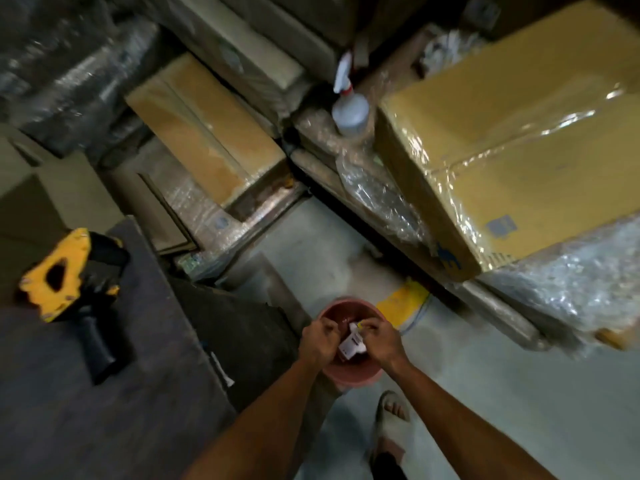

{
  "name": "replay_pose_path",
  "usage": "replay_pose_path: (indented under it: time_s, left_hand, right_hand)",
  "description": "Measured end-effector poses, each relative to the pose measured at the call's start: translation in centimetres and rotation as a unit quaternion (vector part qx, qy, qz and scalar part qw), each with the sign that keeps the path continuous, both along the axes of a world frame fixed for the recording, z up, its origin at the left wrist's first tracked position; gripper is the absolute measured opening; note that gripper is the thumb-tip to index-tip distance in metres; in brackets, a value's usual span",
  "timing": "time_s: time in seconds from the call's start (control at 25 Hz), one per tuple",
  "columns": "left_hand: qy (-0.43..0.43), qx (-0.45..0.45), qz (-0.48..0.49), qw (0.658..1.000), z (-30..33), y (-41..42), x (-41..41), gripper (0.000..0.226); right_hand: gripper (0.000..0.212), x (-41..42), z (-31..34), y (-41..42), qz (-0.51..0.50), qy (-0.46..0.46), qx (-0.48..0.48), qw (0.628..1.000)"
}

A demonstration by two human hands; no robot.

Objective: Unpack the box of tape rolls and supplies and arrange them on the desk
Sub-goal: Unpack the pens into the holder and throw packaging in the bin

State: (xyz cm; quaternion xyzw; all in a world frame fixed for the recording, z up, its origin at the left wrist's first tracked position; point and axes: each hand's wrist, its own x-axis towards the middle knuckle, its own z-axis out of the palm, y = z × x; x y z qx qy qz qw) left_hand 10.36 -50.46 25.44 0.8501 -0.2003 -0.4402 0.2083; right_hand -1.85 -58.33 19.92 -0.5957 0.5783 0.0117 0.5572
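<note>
While both hands (351, 339) hover over the bucket (349, 374), white packaging (351, 344) sits between them.

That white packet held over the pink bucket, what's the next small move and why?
Probably let the torn-off scrap drop into the pink bucket: both hands, left hand and right hand, pinch the white packet directly above it, as if peeling its wrapping. The picture is too blurred to tell what it contains.

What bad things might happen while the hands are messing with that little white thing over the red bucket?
1. Both hands, left hand and right hand, work the small white packet right above the red bucket; it might slip and drop inside.
2. The yellow tape dispenser lies near the dark desk's edge; a bump could knock it off.
</note>
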Motion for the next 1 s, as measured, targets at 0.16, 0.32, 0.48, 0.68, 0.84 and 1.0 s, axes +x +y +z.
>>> replay_pose_path:
  time_s: [0.16, 0.32, 0.48, 0.68, 0.84, 1.0]
  left_hand:
    - [-0.022, -0.003, -0.035, 0.999, 6.3, 1.2, 0.4, 0.037]
    - [-0.075, -0.029, -0.02, 0.997, 11.6, 3.3, 1.3, 0.022]
    - [-0.106, -0.07, 0.048, 0.991, 15.8, 6.8, 1.7, 0.022]
    - [-0.118, -0.124, 0.101, 0.98, 19.4, 12.4, 3.1, 0.024]
    - [-0.132, -0.172, 0.145, 0.965, 21.6, 19.1, 4.3, 0.024]
    - [-0.126, -0.211, 0.194, 0.95, 22.8, 27.3, 5.0, 0.021]
  right_hand:
    - [0.025, 0.8, 7.8, 0.7, 0.049, -0.011, -0.036, 0.998]
    - [0.025, 2.1, 13.5, 2.4, 0.077, -0.041, -0.06, 0.994]
    - [0.027, 3.9, 18.2, 5.2, 0.095, -0.084, -0.064, 0.99]
    - [0.027, 6.8, 19.8, 10.7, 0.092, -0.145, -0.078, 0.982]
    - [0.029, 8.7, 22.9, 16.2, 0.085, -0.179, -0.075, 0.977]
    - [0.021, 10.6, 24.9, 22.9, 0.087, -0.197, -0.08, 0.973]
